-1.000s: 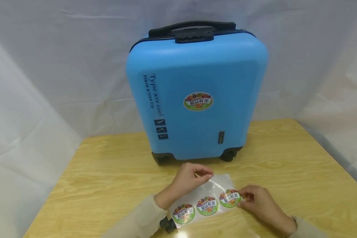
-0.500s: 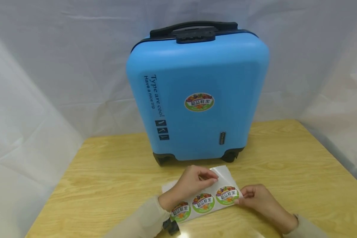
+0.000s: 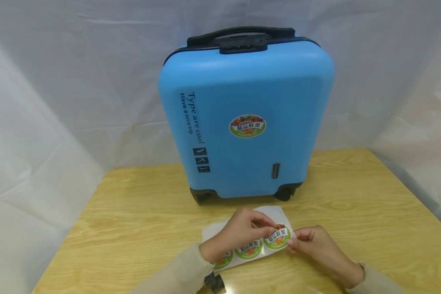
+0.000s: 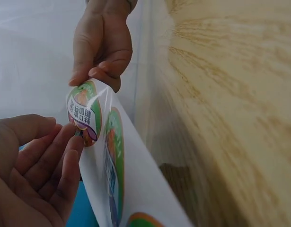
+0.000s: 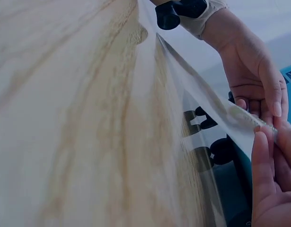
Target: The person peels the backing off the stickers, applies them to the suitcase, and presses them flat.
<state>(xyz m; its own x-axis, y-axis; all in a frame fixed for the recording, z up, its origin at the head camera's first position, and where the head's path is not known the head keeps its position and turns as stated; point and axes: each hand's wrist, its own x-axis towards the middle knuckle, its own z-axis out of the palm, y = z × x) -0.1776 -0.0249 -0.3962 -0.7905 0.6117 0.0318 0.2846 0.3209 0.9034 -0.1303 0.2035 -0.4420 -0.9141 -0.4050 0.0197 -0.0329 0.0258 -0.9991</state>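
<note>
A white sheet [image 3: 213, 232] carries a row of round fruit-print stickers and is lifted and bent at its right end. My right hand [image 3: 316, 245] pinches that right edge between thumb and fingers. Over the sheet, my left hand [image 3: 240, 230] has its fingertips at the upper edge of the rightmost sticker [image 3: 278, 237]. In the left wrist view, the left fingertips [image 4: 72, 132] touch this sticker [image 4: 81, 111], with the thumb a little apart from it. The left hand and wrist partly cover the other two stickers.
A blue suitcase [image 3: 242, 163] stands upright on the wooden table [image 3: 132, 208], just behind the sheet. A matching round sticker [image 3: 247, 126] is on its front, beside printed lettering. White cloth [image 3: 95, 81] hangs behind and at the sides.
The sheet's right end has been lifted and bent, and the right hand has shifted slightly left with it. My left hand has moved right and down, from above the sheet to the rightmost sticker.
</note>
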